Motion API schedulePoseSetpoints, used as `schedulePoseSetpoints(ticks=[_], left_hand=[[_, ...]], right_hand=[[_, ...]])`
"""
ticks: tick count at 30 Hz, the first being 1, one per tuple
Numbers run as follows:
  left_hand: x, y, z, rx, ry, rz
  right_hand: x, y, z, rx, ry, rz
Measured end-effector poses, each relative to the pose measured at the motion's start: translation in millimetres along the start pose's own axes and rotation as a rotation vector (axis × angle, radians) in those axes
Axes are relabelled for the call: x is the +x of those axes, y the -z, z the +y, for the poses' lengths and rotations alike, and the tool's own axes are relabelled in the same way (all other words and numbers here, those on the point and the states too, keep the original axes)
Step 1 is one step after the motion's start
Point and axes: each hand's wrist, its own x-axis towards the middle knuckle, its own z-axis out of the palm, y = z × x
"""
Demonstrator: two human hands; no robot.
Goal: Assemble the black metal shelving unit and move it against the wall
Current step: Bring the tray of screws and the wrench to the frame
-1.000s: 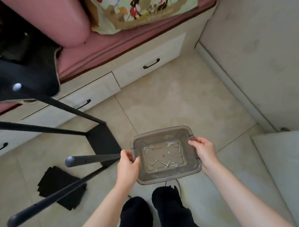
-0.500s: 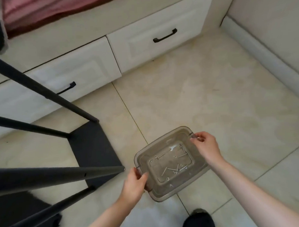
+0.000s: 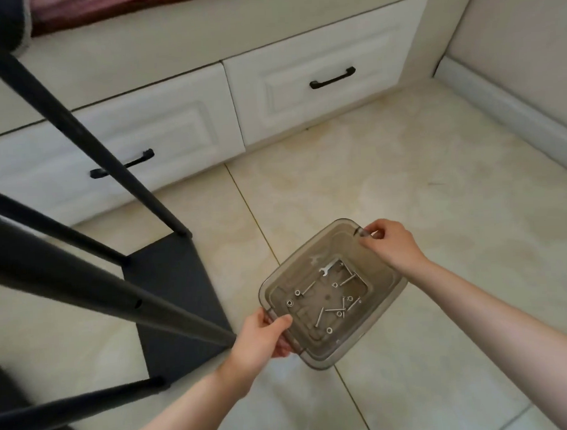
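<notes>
Probably light but awkward, the shelf (image 3: 179, 304) stands on the floor (image 3: 404, 183) at left: stiff metal, four long poles (image 3: 87, 139) rising from a flat black base, best gripped low on two poles. Both hands carry a clear tray (image 3: 372, 269) just beside it, the left hand (image 3: 261, 339) gripping a near corner, the right hand (image 3: 390, 242) pinching the far one. Loose bolts (image 3: 320, 317), nuts and a small wrench (image 3: 328, 267) could slide. White drawers (image 3: 318, 83) stand behind.
</notes>
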Motion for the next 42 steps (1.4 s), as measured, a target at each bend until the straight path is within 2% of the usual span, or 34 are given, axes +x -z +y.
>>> schedulePoseSetpoints(ticks=[8,10,13,17,22,24,32,38,42], left_hand=[[-9,1,-2,-0.119,0.076,-0.059],[-6,9,-2,-0.116,0.069,0.034],[7,18,0,-0.028,-0.032,0.183],[29,17,16,-0.021,-0.156,0.245],[45,8,21,-0.015,-0.170,0.119],[46,3,18,-0.011,-0.171,0.103],[32,-2,6,-0.036,-0.192,0.132],[18,-15,6,-0.067,-0.256,0.142],[15,-19,6,-0.116,-0.254,0.077]], right_hand=[[-8,0,-9,-0.147,0.057,-0.018],[-23,2,-2,-0.089,0.067,0.071],[-54,-2,16,0.013,0.033,0.202],[-89,-12,31,0.142,-0.154,0.240],[-125,-36,31,0.679,-0.575,-0.051],[-133,-42,30,0.752,-0.631,-0.120],[-136,-42,18,0.732,-0.525,-0.213],[-102,-38,7,0.631,-0.415,-0.083],[-73,-35,0,0.563,-0.348,-0.037]])
